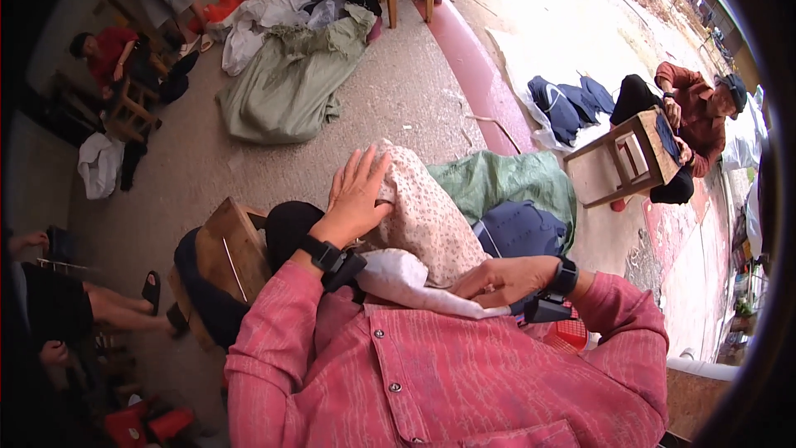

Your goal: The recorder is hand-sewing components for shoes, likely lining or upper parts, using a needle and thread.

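In the head view, rests the left hand, open with fingers extended, on the far left side of the floral-print cloth draped across the lap. Bends the right hand over the cloth's near edge, beside a white fabric fold; cannot tell whether pinching. Shows a wooden stool at left, a green sack beyond the right hand.

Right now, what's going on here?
The person's left hand lies spread on a cream cloth with a small brown print, draped over the lap. The right hand has bent fingers at white folded fabric near the waist; its grip is unclear. Navy cloth lies by green woven sheeting ahead, to the right. A brown wooden stool is at left.
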`<state>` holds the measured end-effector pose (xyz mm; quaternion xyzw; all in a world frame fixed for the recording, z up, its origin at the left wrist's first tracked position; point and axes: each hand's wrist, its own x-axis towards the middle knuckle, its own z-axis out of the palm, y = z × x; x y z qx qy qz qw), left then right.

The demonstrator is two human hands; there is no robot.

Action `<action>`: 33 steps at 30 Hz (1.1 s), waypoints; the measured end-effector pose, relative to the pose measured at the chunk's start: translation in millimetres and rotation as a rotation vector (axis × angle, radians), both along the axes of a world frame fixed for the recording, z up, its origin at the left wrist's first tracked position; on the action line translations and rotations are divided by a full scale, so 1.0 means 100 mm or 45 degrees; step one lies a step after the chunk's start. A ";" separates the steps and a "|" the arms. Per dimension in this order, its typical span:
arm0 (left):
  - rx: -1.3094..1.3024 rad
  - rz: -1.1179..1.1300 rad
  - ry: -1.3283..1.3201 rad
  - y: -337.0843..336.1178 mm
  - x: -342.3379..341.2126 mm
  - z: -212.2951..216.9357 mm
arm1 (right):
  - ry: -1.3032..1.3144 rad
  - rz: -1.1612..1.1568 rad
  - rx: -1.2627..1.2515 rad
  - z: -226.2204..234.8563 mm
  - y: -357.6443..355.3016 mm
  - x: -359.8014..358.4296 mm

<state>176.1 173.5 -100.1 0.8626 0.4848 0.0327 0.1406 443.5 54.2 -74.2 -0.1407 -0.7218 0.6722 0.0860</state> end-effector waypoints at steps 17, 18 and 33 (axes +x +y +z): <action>-0.937 -0.637 -0.165 -0.87 -0.04 0.01 | -0.840 -0.422 0.913 -0.03 -0.38 -0.04; -0.931 -0.630 -0.171 -0.87 -0.02 0.01 | -0.815 -0.419 0.964 -0.04 -0.37 -0.04; -0.731 -0.469 -0.541 -0.76 0.09 -0.20 | -0.438 -0.358 0.955 -0.09 -0.28 -0.14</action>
